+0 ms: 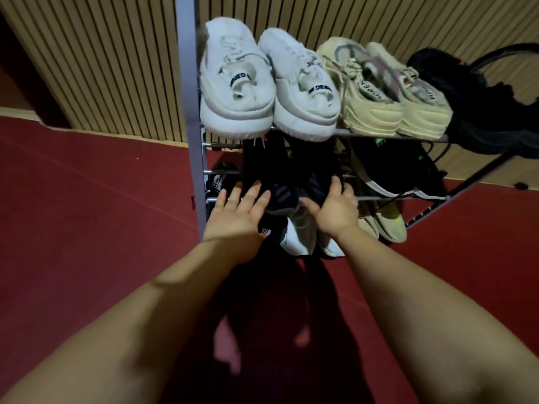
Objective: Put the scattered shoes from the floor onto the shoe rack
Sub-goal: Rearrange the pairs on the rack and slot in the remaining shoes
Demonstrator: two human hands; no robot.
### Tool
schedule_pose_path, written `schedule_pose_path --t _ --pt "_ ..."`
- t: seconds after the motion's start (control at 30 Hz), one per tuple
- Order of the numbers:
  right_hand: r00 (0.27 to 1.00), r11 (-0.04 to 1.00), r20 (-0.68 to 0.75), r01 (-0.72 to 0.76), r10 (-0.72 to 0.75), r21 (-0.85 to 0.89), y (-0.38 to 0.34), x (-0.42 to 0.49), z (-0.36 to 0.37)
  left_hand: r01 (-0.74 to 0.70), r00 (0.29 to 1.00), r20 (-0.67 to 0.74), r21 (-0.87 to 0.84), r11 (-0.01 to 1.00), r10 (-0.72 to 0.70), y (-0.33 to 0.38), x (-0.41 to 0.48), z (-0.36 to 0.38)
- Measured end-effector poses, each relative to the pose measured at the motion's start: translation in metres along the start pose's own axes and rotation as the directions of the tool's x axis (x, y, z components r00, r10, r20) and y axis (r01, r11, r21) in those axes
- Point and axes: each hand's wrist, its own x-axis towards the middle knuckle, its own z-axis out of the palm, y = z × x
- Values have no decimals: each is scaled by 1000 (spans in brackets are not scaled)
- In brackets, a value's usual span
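Note:
A grey metal shoe rack [194, 158] stands against a slatted wall. On its middle shelf sits a pair of black shoes, heels toward me: the left black shoe [281, 196] and the right black shoe [316, 183]. My left hand [239, 211] lies flat against the left shoe's heel side with fingers spread. My right hand [335, 208] wraps the outer side of the right black shoe, thumb under its heel. A pair of white sneakers [236, 83] and a pair of beige sneakers [370, 91] fill the top shelf.
Black furry shoes [466, 83] hang off the top shelf's right end. Dark sneakers with white soles [393, 170] share the middle shelf. White shoes [300, 237] and beige-yellow shoes [388, 220] sit below. Red floor [87, 199] spreads around; my shadow falls before the rack.

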Motion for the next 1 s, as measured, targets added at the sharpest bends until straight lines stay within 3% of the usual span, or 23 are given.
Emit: schedule_pose_path --t 0.27,0.53,0.7,1.0 --pt "1000 997 12 28 -27 -70 26 -28 -16 47 998 -41 -27 999 -48 8 1 16" --pt "987 993 141 -65 79 -99 -12 1 -30 46 998 -34 -44 998 -47 6 2 15" --pt "978 985 132 -151 162 -88 -17 12 -22 49 998 -24 -28 998 -50 8 1 11" --pt "993 990 89 -69 80 -121 9 -8 -36 63 996 -69 44 997 -60 12 2 10"
